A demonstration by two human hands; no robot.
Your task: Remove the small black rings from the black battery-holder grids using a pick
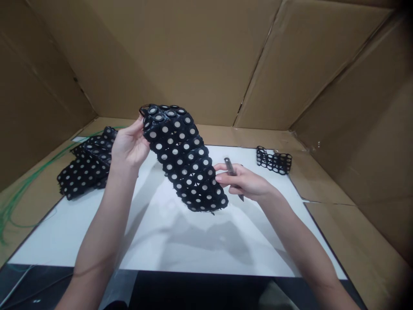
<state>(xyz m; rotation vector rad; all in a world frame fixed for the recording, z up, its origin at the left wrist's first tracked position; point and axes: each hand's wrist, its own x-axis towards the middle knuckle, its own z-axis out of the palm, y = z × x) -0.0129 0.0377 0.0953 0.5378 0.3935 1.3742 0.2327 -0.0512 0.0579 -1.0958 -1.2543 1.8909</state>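
Note:
A black sheet with rows of pale round discs (pixel 183 163) hangs over the white table, tilted down toward the right. My left hand (pixel 130 146) grips its upper left end, where a thin black loop sticks out. Closed around a slim dark metal tool, perhaps tweezers or a small blade (pixel 229 167), my right hand (pixel 245 181) is at the sheet's lower right edge. Its fingertips appear to touch that edge. More black sheets with pale discs (pixel 85 165) lie in a heap at the left.
A small black mesh strip with open rings (pixel 274 161) lies at the table's back right. Green strands (pixel 29 183) trail along the left side. Cardboard walls (pixel 180 56) enclose the white tabletop (pixel 142 245) at the back and sides.

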